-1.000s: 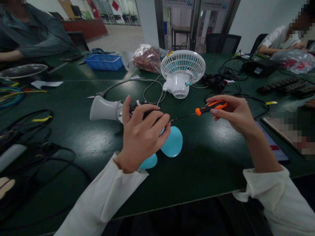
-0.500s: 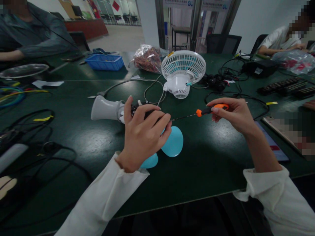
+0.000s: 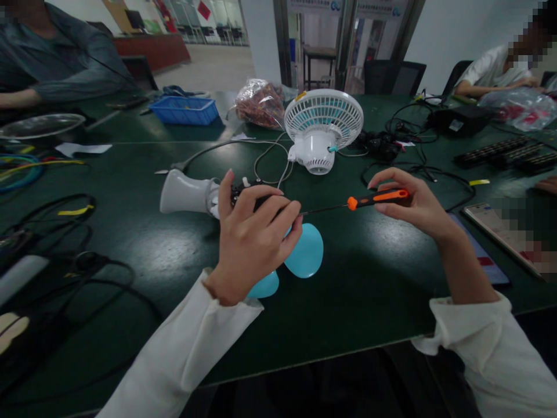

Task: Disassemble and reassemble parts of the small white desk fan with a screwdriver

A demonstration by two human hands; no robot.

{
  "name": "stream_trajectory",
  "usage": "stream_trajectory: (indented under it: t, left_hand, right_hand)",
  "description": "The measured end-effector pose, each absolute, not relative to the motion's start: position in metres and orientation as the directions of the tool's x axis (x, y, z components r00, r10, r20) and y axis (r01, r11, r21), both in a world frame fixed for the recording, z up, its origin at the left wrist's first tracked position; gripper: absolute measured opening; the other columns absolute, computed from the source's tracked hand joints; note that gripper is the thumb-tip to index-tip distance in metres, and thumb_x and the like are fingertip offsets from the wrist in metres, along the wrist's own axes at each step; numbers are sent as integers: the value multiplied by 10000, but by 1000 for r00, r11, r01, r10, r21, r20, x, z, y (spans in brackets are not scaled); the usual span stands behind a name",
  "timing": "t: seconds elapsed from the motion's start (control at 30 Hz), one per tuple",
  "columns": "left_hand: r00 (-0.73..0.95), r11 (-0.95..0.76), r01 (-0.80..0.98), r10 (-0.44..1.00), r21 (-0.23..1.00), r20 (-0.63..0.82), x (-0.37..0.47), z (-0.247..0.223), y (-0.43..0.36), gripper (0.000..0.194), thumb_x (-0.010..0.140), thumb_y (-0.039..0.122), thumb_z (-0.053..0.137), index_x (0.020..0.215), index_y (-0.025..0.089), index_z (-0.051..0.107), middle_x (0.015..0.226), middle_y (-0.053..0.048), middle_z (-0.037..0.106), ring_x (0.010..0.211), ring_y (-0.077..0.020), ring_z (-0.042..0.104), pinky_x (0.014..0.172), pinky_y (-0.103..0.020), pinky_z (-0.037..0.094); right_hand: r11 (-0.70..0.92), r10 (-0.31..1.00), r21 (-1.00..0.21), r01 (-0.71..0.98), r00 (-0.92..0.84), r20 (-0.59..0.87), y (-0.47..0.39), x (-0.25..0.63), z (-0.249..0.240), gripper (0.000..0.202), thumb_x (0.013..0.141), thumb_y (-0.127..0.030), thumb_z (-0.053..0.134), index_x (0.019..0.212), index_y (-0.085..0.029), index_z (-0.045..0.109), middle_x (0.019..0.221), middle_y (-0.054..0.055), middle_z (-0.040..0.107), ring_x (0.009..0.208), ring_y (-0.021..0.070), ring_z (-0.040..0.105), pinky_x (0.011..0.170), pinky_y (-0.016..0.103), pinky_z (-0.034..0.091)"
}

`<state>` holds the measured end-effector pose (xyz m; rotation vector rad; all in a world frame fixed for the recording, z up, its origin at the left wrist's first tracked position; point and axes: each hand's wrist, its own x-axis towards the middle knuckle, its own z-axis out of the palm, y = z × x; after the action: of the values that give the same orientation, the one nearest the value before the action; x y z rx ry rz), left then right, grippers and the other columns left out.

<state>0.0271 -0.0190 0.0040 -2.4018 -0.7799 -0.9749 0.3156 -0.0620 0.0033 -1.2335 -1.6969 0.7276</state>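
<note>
My left hand is closed over a partly dismantled fan lying on its side. A smooth white housing of that fan points left, and dark inner parts show past my fingers. Light-blue fan blades stick out under my palm. Between the fingers of my right hand is the black-and-orange handle of a screwdriver. Its thin shaft runs left, nearly level, to the fan; the tip is hidden behind my left fingers.
A second fan, with a white cage, stands behind my hands. Past it are a bag of copper-coloured pieces and a blue basket. Black cables lie at left, phones at right. Two people sit across the table.
The fingers of my right hand have shifted and turned the screwdriver, so more of its orange handle shows. My left hand and the fan stay in place.
</note>
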Motion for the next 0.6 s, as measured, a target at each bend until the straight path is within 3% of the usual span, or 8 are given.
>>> stream_trajectory:
  t: [0.17, 0.37, 0.6]
  left_hand:
    - [605, -749, 641, 357, -169, 712, 26, 4, -18, 175, 829, 238, 589, 971, 309, 662, 908, 12, 702, 976, -241, 598, 1107, -631, 274]
    - [618, -730, 648, 339, -216, 709, 26, 5, -16, 140, 836, 229, 602, 968, 235, 650, 924, -6, 706, 960, -233, 594, 1086, -575, 336]
    - [619, -722, 658, 357, -214, 700, 27, 7, -18, 138, 848, 233, 589, 974, 229, 644, 916, -3, 700, 963, -225, 581, 1082, -565, 331]
  right_hand:
    - [344, 935, -794, 502, -102, 341, -68, 313, 5, 218, 785, -323, 689, 967, -206, 656, 721, -13, 592, 553, 96, 498, 497, 218, 378]
    - [285, 922, -696, 659, 10, 387, -93, 298, -15, 189, 846, -349, 620, 963, -205, 659, 726, 2, 613, 595, 123, 547, 519, 237, 384]
    - [231, 950, -832, 505, 68, 305, -113, 278, -40, 226, 883, -339, 560, 1080, -234, 595, 703, -16, 590, 558, 119, 525, 514, 241, 392]
